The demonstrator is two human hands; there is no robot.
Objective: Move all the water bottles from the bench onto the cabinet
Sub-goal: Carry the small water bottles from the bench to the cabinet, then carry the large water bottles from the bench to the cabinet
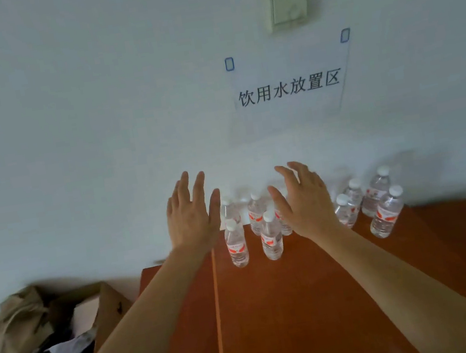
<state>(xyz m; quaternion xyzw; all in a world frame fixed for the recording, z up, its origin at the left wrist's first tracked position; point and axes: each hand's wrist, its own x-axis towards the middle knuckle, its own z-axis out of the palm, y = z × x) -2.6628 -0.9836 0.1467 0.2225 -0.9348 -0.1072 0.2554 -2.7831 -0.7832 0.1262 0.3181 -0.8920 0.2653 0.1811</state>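
Several clear water bottles with white caps and red labels stand upright on the reddish-brown cabinet top (305,301), against the white wall. One cluster of bottles (270,238) sits between my hands, and another cluster (381,208) stands further right. My left hand (192,212) hovers left of the first cluster, fingers spread, holding nothing. My right hand (304,199) is raised on the cluster's right side, fingers apart, empty, and it hides part of one bottle. The bench is out of view.
A paper sign with printed characters (288,89) is taped on the wall above the bottles, below a wall switch box (288,1). To the left of the cabinet, lower down, stands an open cardboard box (106,310) with crumpled paper and dark cloth.
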